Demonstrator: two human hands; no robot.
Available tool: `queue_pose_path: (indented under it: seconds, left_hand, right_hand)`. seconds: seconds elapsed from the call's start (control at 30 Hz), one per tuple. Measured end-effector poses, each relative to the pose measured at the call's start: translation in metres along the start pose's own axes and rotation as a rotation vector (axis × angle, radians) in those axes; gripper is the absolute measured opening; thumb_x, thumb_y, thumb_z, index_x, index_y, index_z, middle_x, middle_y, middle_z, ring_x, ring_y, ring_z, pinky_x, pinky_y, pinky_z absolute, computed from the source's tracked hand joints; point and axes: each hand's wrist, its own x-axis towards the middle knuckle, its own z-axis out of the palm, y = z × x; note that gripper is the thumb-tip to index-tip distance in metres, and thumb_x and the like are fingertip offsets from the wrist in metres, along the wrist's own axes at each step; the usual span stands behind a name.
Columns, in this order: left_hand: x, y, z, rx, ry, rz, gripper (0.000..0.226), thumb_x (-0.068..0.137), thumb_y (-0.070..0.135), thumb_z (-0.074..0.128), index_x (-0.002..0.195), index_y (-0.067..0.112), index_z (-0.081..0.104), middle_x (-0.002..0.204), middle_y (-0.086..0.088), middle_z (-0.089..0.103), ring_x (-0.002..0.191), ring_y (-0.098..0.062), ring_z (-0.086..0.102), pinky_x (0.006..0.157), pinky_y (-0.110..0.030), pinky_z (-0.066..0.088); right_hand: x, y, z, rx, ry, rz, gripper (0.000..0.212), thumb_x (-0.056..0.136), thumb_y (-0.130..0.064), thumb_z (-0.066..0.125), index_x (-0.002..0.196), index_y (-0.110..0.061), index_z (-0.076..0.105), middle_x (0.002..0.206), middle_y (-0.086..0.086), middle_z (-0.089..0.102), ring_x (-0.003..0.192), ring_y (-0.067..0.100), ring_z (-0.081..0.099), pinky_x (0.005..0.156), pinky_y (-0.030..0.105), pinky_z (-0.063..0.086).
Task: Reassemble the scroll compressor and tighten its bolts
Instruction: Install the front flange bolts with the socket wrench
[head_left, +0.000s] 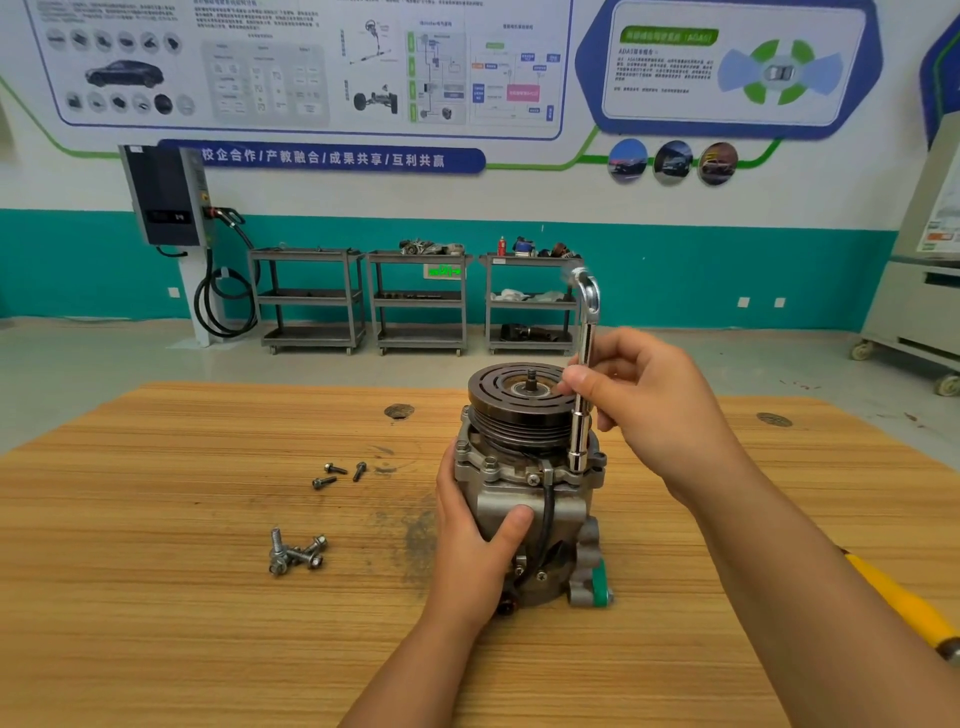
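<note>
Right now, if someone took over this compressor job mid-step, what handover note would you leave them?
Left hand grips the compressor, which stands upright on the table.
Right hand holds the socket wrench upright, its socket on a bolt at the flange's right.
Done: seated bolts sit in the flange; I cannot tell how tight they are.
Left: finish tightening, and probably fit the three loose bolts and the bolt cluster.

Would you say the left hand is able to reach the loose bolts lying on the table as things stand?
Probably yes: the bolts lie on bare table left of the compressor, nothing between. But the left hand grips the compressor and must let go first.
</note>
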Motion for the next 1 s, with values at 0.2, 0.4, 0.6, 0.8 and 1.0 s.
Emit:
queue_pose_path:
  seconds: [0.2, 0.4, 0.6, 0.8, 1.0]
  left_hand:
    - [-0.0001, -0.0001, -0.0002, -0.002, -0.002, 0.003, 0.084, 0.055, 0.078, 0.061, 0.121, 0.073, 0.008, 0.132, 0.039, 0.027, 0.113, 0.031, 0.03, 0.086, 0.0, 0.031]
    - [0.0001, -0.0006, 0.0003, -0.004, 0.002, 0.013, 0.083, 0.058, 0.072, 0.061, 0.123, 0.071, 0.009, 0.135, 0.037, 0.029, 0.118, 0.027, 0.032, 0.09, -0.002, 0.032]
    - [-0.0007, -0.0003, 0.0002, 0.003, -0.004, 0.014, 0.082, 0.058, 0.074, 0.061, 0.122, 0.072, 0.009, 0.137, 0.034, 0.029, 0.122, 0.018, 0.033, 0.097, -0.012, 0.033]
    - [-0.0011, 0.0008, 0.0, -0.006, -0.009, 0.008, 0.084, 0.057, 0.075, 0.061, 0.121, 0.073, 0.006, 0.134, 0.038, 0.028, 0.119, 0.021, 0.033, 0.095, -0.011, 0.032]
    - [-0.0006, 0.0007, -0.0003, 0.005, -0.008, 0.005, 0.081, 0.058, 0.074, 0.06, 0.118, 0.077, 0.006, 0.134, 0.039, 0.027, 0.119, 0.023, 0.031, 0.091, -0.006, 0.031]
  right_hand:
    - [-0.004, 0.0018, 0.0, 0.052, -0.005, 0.031, 0.011, 0.095, -0.018, 0.056, 0.098, -0.028, 0.058, 0.091, -0.009, 0.072, 0.055, -0.006, 0.053, 0.052, 0.015, 0.044]
    - [-0.0048, 0.0024, -0.0042, 0.039, -0.097, 0.045, 0.027, 0.098, -0.006, 0.045, 0.099, -0.028, 0.058, 0.083, -0.012, 0.072, 0.056, 0.0, 0.051, 0.056, 0.012, 0.045]
    - [-0.0031, 0.0059, 0.0004, 0.003, 0.026, 0.022, 0.01, 0.088, -0.02, 0.066, 0.095, -0.022, 0.059, 0.084, -0.003, 0.065, 0.049, -0.002, 0.051, 0.05, 0.017, 0.045]
    - [-0.0044, 0.0055, -0.0047, 0.16, -0.105, 0.05, 0.026, 0.097, -0.006, 0.049, 0.104, -0.027, 0.063, 0.091, -0.007, 0.074, 0.056, 0.001, 0.052, 0.057, 0.015, 0.046]
    - [-0.0027, 0.006, -0.0028, 0.091, 0.012, 0.034, 0.012, 0.087, -0.013, 0.067, 0.097, -0.018, 0.061, 0.078, -0.004, 0.065, 0.051, -0.001, 0.052, 0.051, 0.014, 0.044]
